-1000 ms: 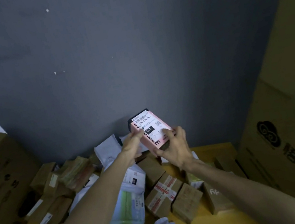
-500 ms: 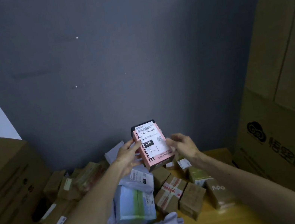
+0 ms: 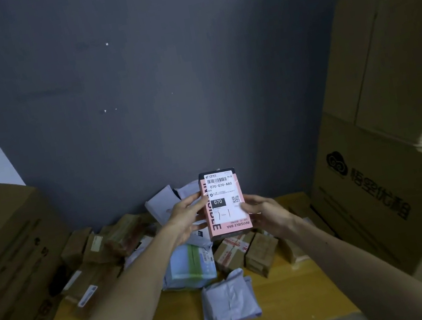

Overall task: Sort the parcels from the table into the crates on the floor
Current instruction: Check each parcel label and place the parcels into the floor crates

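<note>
I hold a pink box (image 3: 225,205) upright in front of me, its white shipping label reading "070-070-A80" turned toward me. My left hand (image 3: 187,217) grips its left edge with thumb on the front. My right hand (image 3: 266,213) holds the right edge, thumb on the label. Below lies a heap of parcels on the wooden table (image 3: 291,303): brown cartons (image 3: 260,252), a taped carton (image 3: 230,252), a clear-wrapped green and white packet (image 3: 192,267) and a grey poly bag (image 3: 229,300). No crates are in view.
Large cardboard boxes (image 3: 381,203) stack up on the right, and another big carton (image 3: 3,252) stands on the left. More small brown parcels (image 3: 98,247) lie at the table's left rear. A dark grey wall (image 3: 149,86) closes the back.
The pink box has turned from tilted to upright and come closer to me. My right hand shifted from behind the box to its right edge. The view has pulled back a little.
</note>
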